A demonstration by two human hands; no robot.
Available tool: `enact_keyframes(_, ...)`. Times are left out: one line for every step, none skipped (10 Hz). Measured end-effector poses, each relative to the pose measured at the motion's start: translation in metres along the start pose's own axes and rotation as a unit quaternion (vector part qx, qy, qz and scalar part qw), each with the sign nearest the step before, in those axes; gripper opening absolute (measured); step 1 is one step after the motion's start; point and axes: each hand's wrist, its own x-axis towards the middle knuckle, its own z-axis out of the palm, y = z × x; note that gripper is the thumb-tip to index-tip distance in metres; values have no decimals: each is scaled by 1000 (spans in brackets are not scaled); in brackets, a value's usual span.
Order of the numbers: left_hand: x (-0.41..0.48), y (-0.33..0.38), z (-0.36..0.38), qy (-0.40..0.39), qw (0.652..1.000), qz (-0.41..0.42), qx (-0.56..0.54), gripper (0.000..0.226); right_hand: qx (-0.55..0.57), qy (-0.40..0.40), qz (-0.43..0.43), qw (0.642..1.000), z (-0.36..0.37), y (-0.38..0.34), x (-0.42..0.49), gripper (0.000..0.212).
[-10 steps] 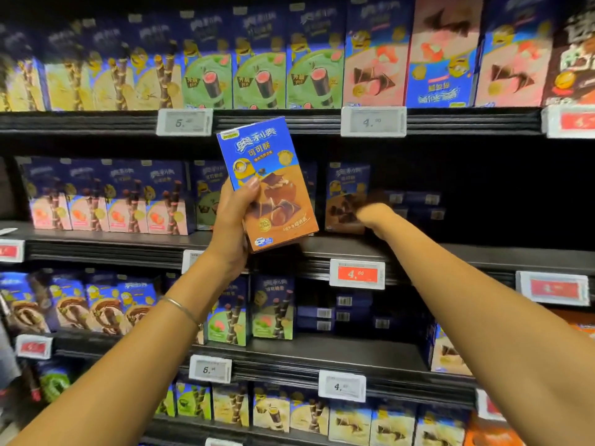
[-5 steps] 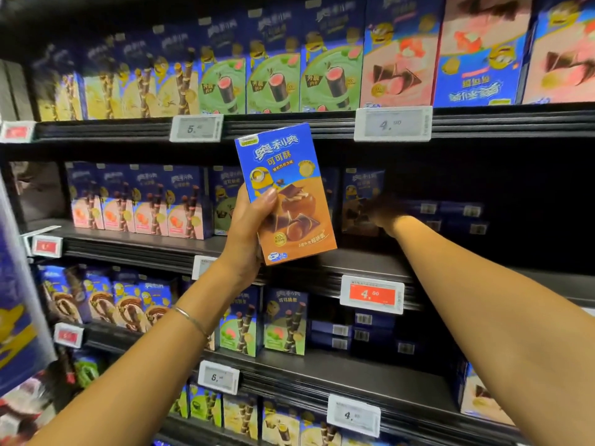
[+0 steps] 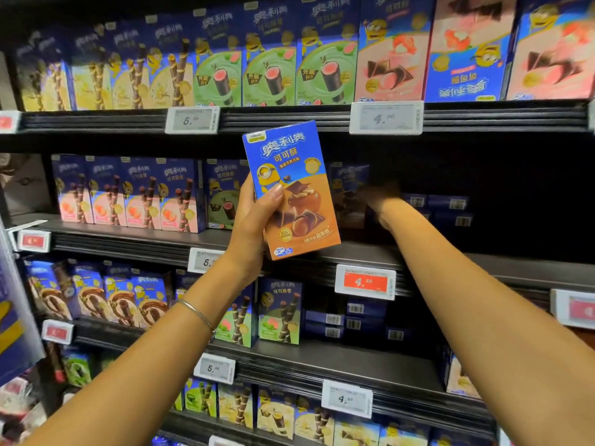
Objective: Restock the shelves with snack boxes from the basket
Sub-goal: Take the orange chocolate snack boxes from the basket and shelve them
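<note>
Here, a snack box [image 3: 291, 191] is held up before the middle shelf [image 3: 128, 235].
A row of pink boxes [image 3: 128, 197] stands at the shelf's left end. In front of the shelf the left hand [image 3: 254, 226] grips the blue and orange snack box, slightly tilted, with the thumb across its face. Further right, the right hand [image 3: 383, 201] reaches into the dark gap beside a standing box [image 3: 349, 194]. It is blurred, so I cannot tell how its fingers lie.
</note>
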Motion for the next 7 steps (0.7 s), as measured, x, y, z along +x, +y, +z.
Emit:
enact_keyframes(-2, -5, 0, -4, 1000, 7, -9, 95, 51, 25, -14, 998, 1, 6, -7, 41)
enact_keyframes(-1, -9, 0, 3, 1000, 24, -2, 92, 92, -28, -69, 993, 3, 4, -39, 52)
enact_keyframes(0, -8, 1, 11, 999, 34, 8, 87, 50, -114, -144, 982, 4, 6, -72, 52)
enact_keyframes(-2, -5, 4, 5, 999, 45, -4, 83, -2, -139, -176, 974, 6, 10, -93, 43)
enact_keyframes(-4, -7, 4, -2, 998, 61, -1, 79, 3, -138, -175, 975, 6, 13, -101, 39)
enact_keyframes(-5, -7, 5, 5, 998, 59, 21, 104, 8, -131, -182, 975, 5, 14, -104, 38)
enact_keyframes(-10, -2, 10, 19, 998, 37, 48, 137, 7, -113, -190, 975, 6, 15, -108, 36)
